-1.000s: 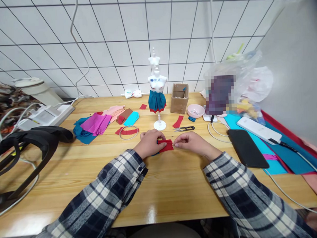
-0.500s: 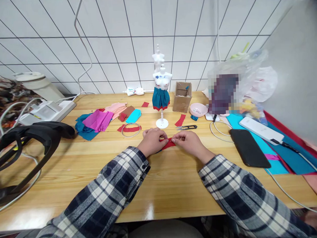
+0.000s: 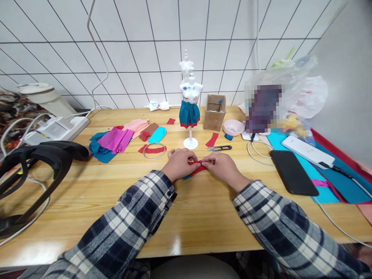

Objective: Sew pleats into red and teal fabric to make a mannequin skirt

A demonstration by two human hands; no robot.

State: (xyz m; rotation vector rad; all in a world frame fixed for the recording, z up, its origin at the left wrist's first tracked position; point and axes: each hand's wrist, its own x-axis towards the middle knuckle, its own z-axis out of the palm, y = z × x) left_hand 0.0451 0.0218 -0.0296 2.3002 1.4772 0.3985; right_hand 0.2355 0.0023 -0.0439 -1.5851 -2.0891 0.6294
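R hand (image 3: 220,167) has moved in vs 1 s ago, head view: its fingertips now pinch the red cloth (image 3: 200,168) opp. L hand (image 3: 180,164), also gripping, so cloth's held btwn both, at/near table (image 3: 201,220), in front of doll stand (image 3: 190,144).

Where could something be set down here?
Bare table runs between the plaid sleeves, from the hands to the near edge, and between the black headset and left sleeve. Crowded: beyond the hands, with mannequin, snips, box and bowl; and at right, with phone and cloth.
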